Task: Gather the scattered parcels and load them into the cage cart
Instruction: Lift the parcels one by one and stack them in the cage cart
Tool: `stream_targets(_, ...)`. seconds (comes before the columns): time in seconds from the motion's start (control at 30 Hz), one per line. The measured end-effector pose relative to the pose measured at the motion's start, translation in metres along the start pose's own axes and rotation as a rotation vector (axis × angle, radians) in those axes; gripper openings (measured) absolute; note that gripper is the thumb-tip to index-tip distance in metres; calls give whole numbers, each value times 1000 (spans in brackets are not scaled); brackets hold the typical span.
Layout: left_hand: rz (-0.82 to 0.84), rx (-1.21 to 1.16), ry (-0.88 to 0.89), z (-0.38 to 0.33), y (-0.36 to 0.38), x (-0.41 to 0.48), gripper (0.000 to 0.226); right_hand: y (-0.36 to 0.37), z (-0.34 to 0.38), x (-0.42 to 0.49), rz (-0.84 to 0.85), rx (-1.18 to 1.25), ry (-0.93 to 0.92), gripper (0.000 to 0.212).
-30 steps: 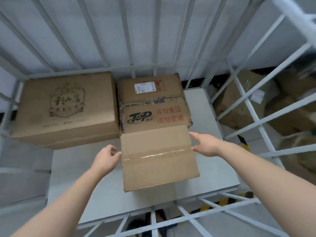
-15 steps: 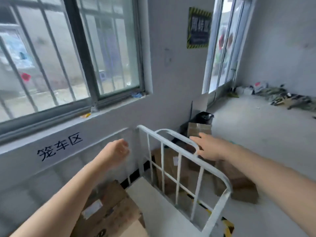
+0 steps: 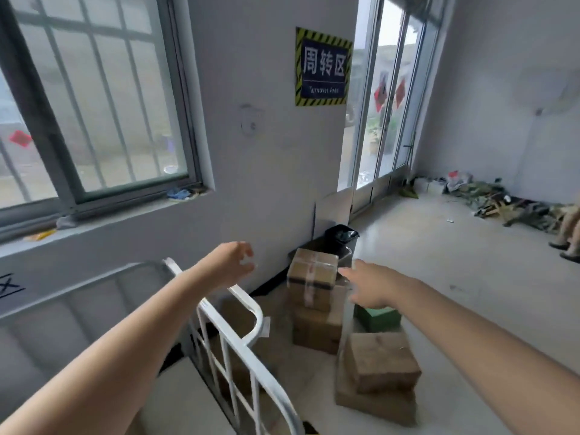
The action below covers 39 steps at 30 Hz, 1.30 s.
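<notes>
The white cage cart [image 3: 251,346] stands at the lower left, its rail curving under my left arm. Beyond it, by the wall, a taped cardboard parcel [image 3: 312,279] rests on a larger brown parcel [image 3: 317,331]. A plain brown parcel [image 3: 381,361] lies on a flatter box [image 3: 373,403] nearer to me. A green box [image 3: 378,318] sits under my right hand [image 3: 370,285], which is empty, fingers spread, beside the taped parcel. My left hand [image 3: 233,262] hovers above the cart rail, empty, fingers loosely apart.
A black bin [image 3: 340,235] stands in the corner behind the parcels. A barred window [image 3: 94,120] and a "Turnover Area" sign [image 3: 323,67] are on the wall. Glass doors lie ahead, debris [image 3: 502,205] along the right wall, someone's feet [image 3: 566,246] at far right.
A second ago my hands flanked a box inside the cart. My view has since lifted and turned right toward the floor parcels; both empty hands have come out over the cart rail.
</notes>
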<state>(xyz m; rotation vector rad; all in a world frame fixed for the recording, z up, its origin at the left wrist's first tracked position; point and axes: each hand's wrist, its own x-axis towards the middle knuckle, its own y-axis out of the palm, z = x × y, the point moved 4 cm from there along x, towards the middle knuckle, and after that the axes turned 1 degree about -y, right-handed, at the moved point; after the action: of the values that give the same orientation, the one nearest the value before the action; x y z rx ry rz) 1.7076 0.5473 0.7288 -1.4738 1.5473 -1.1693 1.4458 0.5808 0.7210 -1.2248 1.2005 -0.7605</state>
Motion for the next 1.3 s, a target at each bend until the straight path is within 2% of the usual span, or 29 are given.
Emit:
stream_targets(0.1,49,6,-71,-11,22,25,34,-4,-16,44,6,22,-133,64)
stream_targets(0.23,78,25,-135,0,54,57,31,2,-37,116,51,15,-216,64)
stream_targets(0.5,-22,-265,-402,46,129,145,7,-3,-78,269,97,-143,-317,65)
stream_targets(0.63,-3,-330,-562,56,148,170,21,-5,-82,312,133,-191,-397,63)
stream_targets(0.87,-134,-353,-730,80,147,187,17,0,-62,397,183,-246,-528,60)
stream_targets(1.07,-122,-405,-817,108,160,218,22,23,-33,490,273,-200,-595,62)
stream_targets(1.17,-184,-499,-911,138,173,258,34,36,-11,555,337,-193,-660,63)
stream_targets(1.3,-122,-533,-1073,191,199,310,47,53,17,638,425,-154,-711,59)
